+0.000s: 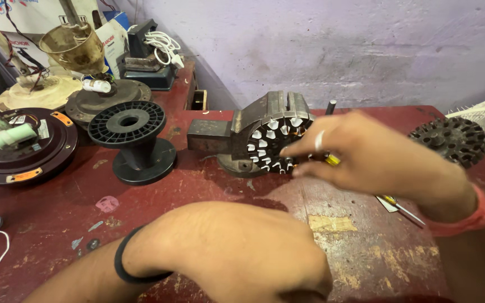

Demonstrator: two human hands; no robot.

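Stator (276,140): slotted round core with white slot liners, clamped on edge in the vise, at the centre of the bench, face turned toward the near side.
Vise (237,134): dark metal, standing on the bench just left of the stator and gripping it.
Right hand (360,154): reaches in from the right, fingertips at the lower right rim of the stator; fingers drawn together, pinching a small yellow-tipped piece (332,160) against the core. The hand is blurred, so what the piece is cannot be told. A ring sits on one finger; an orange band circles the wrist.
Left hand (254,258): rests low at the near edge of the bench, back of the hand up, well apart from the stator. Fingers curl under and out of sight; whether they hold anything cannot be told. A black band circles the wrist.
Screwdriver (402,209): lies on the bench under the right wrist.
Spool (133,140): empty black flanged reel, upright, left of the vise.
Second core (450,140): dark toothed wheel at the far right.
Fan housings (21,148): dark round shells at the far left.
Bench (197,191): worn red surface with chipped paint.
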